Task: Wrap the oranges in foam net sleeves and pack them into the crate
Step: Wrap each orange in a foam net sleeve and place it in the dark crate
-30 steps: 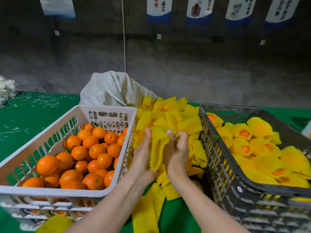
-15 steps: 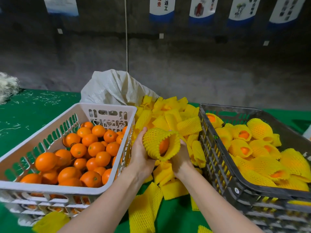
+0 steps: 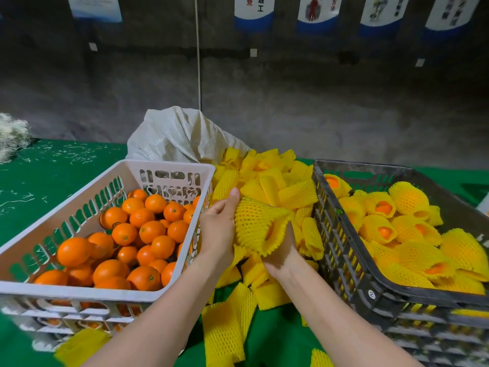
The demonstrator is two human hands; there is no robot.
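On my feed I saw the left hand [image 3: 217, 229] & right hand [image 3: 281, 256] were bare, forearms bare too, slim, uncovered down to btm edge of frame.

Light from above, soft and even across green worktop [image 3: 53, 165]; loose oranges [image 3: 152, 230] show small pale highlights. Back wall [image 3: 317, 107] dim, grey, murky. Shadows faint, pooled under white crate [image 3: 79, 292] and beneath black crate [image 3: 397, 298] rim. No harsh glare. Wide-angle bend strong: crate rims bow toward frame edges. Posters [image 3: 253, 11] up top soft, lettering smeared. Lower corners blurred.
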